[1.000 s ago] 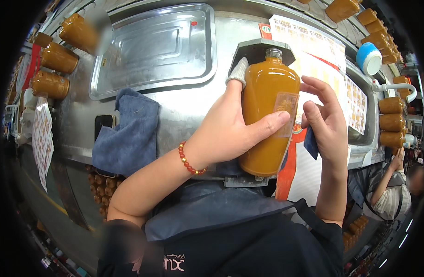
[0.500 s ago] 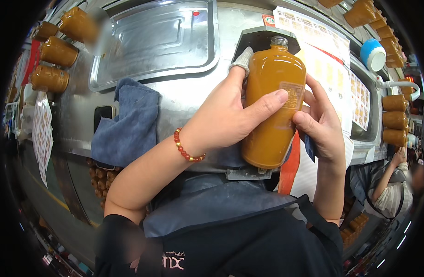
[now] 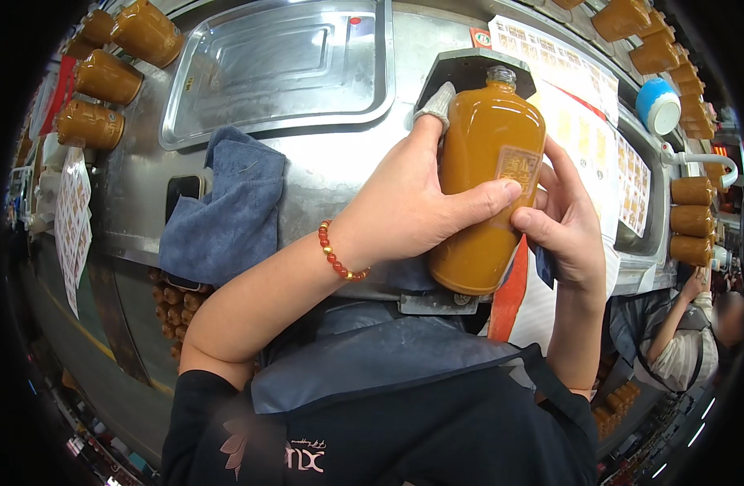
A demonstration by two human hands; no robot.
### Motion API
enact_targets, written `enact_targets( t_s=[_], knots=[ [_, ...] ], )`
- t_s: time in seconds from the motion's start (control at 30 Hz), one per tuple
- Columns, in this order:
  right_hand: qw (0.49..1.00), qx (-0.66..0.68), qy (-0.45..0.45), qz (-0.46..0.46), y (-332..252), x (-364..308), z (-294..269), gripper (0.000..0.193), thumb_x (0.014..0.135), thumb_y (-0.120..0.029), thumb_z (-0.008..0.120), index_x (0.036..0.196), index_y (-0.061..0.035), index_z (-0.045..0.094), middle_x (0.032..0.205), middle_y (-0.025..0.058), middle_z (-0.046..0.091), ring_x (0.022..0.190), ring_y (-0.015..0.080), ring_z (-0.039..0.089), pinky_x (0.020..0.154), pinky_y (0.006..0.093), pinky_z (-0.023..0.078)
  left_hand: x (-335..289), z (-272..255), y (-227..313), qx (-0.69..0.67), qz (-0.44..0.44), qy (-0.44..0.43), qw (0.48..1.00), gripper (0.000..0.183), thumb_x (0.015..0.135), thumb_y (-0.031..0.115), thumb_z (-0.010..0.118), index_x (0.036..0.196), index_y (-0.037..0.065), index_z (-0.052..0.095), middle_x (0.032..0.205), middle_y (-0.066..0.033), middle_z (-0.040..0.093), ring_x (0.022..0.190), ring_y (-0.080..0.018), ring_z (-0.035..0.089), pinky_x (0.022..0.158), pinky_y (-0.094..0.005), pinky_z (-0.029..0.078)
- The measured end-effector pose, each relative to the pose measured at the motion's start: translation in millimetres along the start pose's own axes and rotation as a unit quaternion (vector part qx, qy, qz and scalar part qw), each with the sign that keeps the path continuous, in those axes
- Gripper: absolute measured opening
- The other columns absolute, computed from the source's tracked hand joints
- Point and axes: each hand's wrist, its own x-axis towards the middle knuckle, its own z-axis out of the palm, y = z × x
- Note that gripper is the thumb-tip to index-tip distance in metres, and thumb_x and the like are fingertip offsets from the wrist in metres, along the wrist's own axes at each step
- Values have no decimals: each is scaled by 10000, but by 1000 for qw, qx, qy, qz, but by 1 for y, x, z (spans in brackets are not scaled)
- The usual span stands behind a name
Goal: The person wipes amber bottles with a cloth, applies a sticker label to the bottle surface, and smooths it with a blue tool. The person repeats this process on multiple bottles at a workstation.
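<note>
An amber-brown bottle (image 3: pixel 489 138) with a bare threaded neck lies tilted between my two hands, its neck pointing away from me. My left hand (image 3: pixel 424 190) grips it from the left, thumb laid across the front beside a clear rectangular label with raised lettering. A pale knitted cover sits on one of its fingers. Around the right side curls my right hand (image 3: pixel 568 223), its thumb tip at the label's lower edge. Behind the bottle is a dark, angular metal stand (image 3: pixel 461 66), partly covered by it. The bottle's underside and several fingertips are hidden.
A metal tray (image 3: pixel 287 130) lies at the far left, with several brown bottles beyond it. Nearer are a blue cloth (image 3: pixel 226 206) and a phone (image 3: pixel 182 194) partly under it. Label sheets (image 3: pixel 578 134) lie right, before a blue-white container (image 3: pixel 658 105). Another person (image 3: pixel 680 348) is at far right.
The bottle has turned slightly, so its label faces more toward the right. Both hands still hold it, and the left thumb has slid a little lower and to the right.
</note>
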Motion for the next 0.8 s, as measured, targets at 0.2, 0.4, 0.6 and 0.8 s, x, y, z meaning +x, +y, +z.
enact_targets(
  t_s=[0.2, 0.4, 0.6, 0.8],
  knots=[
    [1000, 18, -2, 16, -2, 2, -3, 914, 869, -66, 822, 1599, 29, 281, 1361, 216, 577, 972, 142, 695, 810, 258, 563, 4, 5, -7, 1, 66, 45, 997, 812, 862, 426, 834, 1239, -193, 467, 1156, -289, 654, 1115, -287, 673, 961, -360, 541],
    [999, 29, 2, 33, -4, 2, -5, 840, 901, -74, 795, 1591, 4, 322, 1355, 206, 585, 993, 145, 692, 849, 259, 551, 1, 2, -1, -92, 25, 17, 995, 767, 928, 417, 786, 1287, -169, 444, 1207, -251, 639, 1129, -237, 663, 954, -339, 549],
    [1000, 16, 8, 25, -5, 4, 0, 802, 909, -35, 771, 1580, 13, 336, 1337, 198, 591, 977, 130, 689, 859, 251, 550, -2, 3, -7, -50, 37, 6, 998, 713, 940, 358, 783, 1303, -148, 437, 1208, -228, 631, 1130, -234, 659, 944, -337, 559],
    [999, 34, 9, 18, -1, 4, 0, 812, 901, -28, 779, 1576, 31, 332, 1326, 200, 594, 926, 111, 686, 829, 240, 555, -2, 2, -6, -42, 26, 5, 999, 705, 931, 336, 790, 1291, -152, 429, 1233, -239, 619, 1159, -248, 656, 962, -352, 559]
  ],
)
